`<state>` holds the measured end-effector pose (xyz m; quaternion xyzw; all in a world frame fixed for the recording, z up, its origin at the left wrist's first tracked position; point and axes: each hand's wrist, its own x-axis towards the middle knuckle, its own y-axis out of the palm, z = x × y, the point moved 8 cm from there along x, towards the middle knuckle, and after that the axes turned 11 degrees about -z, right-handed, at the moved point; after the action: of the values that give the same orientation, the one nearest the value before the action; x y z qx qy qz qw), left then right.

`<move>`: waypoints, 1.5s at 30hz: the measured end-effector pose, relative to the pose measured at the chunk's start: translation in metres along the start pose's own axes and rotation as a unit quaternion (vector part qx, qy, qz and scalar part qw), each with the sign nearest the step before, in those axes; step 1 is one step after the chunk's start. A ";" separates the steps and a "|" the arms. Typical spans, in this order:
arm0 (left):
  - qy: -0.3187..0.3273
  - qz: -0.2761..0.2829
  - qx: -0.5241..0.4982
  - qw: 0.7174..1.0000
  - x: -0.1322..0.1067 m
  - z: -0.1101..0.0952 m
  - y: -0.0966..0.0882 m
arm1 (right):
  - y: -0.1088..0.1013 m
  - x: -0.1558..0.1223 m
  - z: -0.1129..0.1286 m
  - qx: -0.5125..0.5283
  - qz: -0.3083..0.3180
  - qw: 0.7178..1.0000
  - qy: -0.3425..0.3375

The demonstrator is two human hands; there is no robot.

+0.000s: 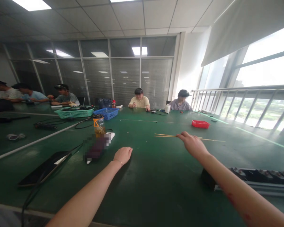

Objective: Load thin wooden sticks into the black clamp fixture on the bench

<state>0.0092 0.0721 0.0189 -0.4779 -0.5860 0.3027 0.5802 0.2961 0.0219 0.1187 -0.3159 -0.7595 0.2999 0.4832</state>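
Note:
Several thin, pale bamboo sticks [165, 136] are gripped by my right hand [192, 145], just above or on the green table. Their ends stick out on both sides of the hand, farther to the right. My left hand [123, 154] lies on the table to the left of the sticks, apart from them. Its fingers are curled in, and nothing shows sticking out of them. A thin bracelet [118, 161] circles the left wrist.
Left of me lie a black tablet-like panel [44, 168] with a cable, a dark pouch-like thing [98, 148] and a bottle [99, 126]. Blue [107, 114] and green baskets [73, 113] stand behind. A red tray [200, 124] and a black rack [255, 181] are right. Several people sit opposite.

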 end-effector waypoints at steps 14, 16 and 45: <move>0.030 0.033 0.038 0.998 0.002 -0.016 -0.001 | 0.030 -0.196 -0.193 -0.003 -0.112 0.993 0.041; 0.030 0.033 0.035 0.998 0.001 -0.015 -0.001 | 0.042 -0.208 -0.193 0.011 -0.115 0.993 0.036; 0.025 0.023 0.028 0.999 0.002 -0.013 0.004 | 0.021 -0.210 -0.157 -0.044 -0.166 0.985 -0.001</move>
<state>0.0224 0.0730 0.0185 -0.4828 -0.5511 0.3199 0.6007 0.5145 -0.1030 0.0440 -0.2059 -0.8147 0.1819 0.5107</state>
